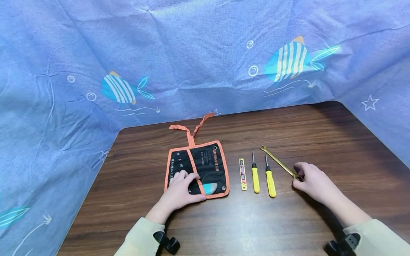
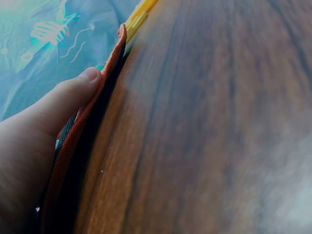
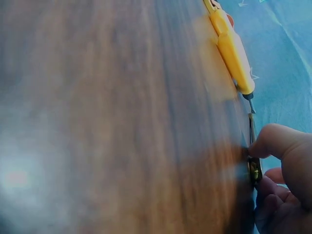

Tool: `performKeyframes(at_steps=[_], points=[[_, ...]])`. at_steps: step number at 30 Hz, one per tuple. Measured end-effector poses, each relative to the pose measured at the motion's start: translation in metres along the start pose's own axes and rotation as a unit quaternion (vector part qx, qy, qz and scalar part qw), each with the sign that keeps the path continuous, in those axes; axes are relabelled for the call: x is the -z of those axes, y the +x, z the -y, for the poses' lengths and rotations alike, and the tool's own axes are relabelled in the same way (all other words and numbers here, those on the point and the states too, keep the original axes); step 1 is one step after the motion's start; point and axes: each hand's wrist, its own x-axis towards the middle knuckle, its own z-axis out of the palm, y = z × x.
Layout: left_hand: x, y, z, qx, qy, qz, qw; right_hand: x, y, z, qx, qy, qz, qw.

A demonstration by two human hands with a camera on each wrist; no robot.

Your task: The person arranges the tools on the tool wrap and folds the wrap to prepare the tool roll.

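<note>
- Left arm (image 1: 157,214): in from bottom left of head view, reaching forward and inward.
- Left hand (image 1: 182,188): palm down, thumb spread away from fingers.
- Right arm (image 1: 347,209): in from bottom right, angled forward-left.
- Right hand (image 1: 313,182): thumb and fingers pinching, fingers bent.
- Hands well apart.

A dark brown wood-grain table (image 1: 358,153) with rounded far corners spreads beneath the left hand (image 1: 180,192) and the right hand (image 1: 315,181). Beyond both hands hangs a creased blue fabric sheet (image 1: 205,67), reaching past the table on either side of them. A white-striped turquoise printed fish (image 1: 118,88) shows beyond the left hand, a larger striped printed fish (image 1: 290,60) beyond the right. Pale glare (image 1: 253,224) lies between the hands, on their near side.
</note>
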Motion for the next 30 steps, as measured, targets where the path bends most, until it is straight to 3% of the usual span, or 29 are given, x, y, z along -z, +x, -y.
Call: performKeyframes(at_steps=[9,20,27,30], points=[[-0.0001,-0.001,0.0008,-0.003,0.001,-0.005,1.0,-0.0008,-0.0023,-0.0012,0.012,-0.008,-0.006,0.9999],[0.0015,-0.0002,0.0001,-0.006,0.001,-0.009,0.9999,0.0058,-0.003,0.0028,-0.016,0.012,-0.015,0.9997],[0.001,-0.0012,0.0002,-0.011,-0.001,-0.01,0.9999,0.0051,-0.0079,0.0005,-0.041,0.11,-0.045,0.9921],[0.0006,-0.0016,0.0002,-0.013,-0.001,-0.009,0.9999,0.0048,-0.0093,-0.0007,-0.057,0.158,-0.034,0.9852]])
